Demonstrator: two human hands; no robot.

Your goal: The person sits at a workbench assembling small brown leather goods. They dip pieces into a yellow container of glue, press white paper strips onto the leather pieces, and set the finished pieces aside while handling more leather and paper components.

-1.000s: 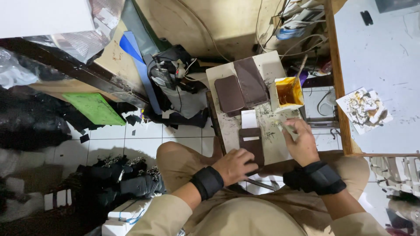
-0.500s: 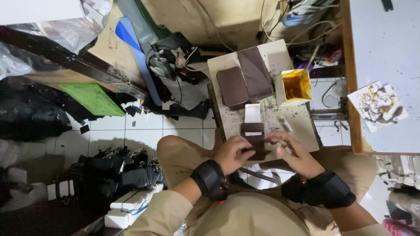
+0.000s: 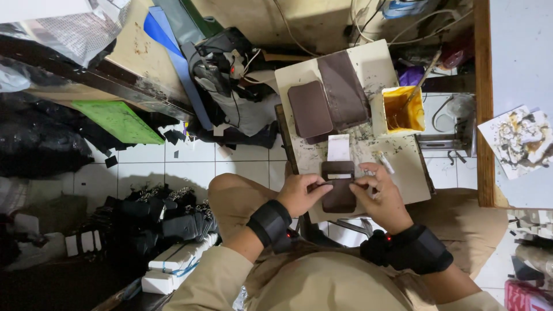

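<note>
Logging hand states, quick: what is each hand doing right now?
Left hand: closed on the small brown leather piece.
Right hand: fingers pinching the same piece's right edge.

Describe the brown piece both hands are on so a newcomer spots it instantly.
Find the pale work board on the person's lap. At its near edge, between the left hand and right hand, lies a small dark brown leather piece. Unlike the two larger brown pieces farther up, it sits below a white card.

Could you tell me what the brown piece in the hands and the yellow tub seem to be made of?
Small dark brown flat piece: probably leather or imitation leather, matte, thin, bending at a fold. Square yellow tub: likely plastic, smeared inside with amber, glue-like paste.
</note>
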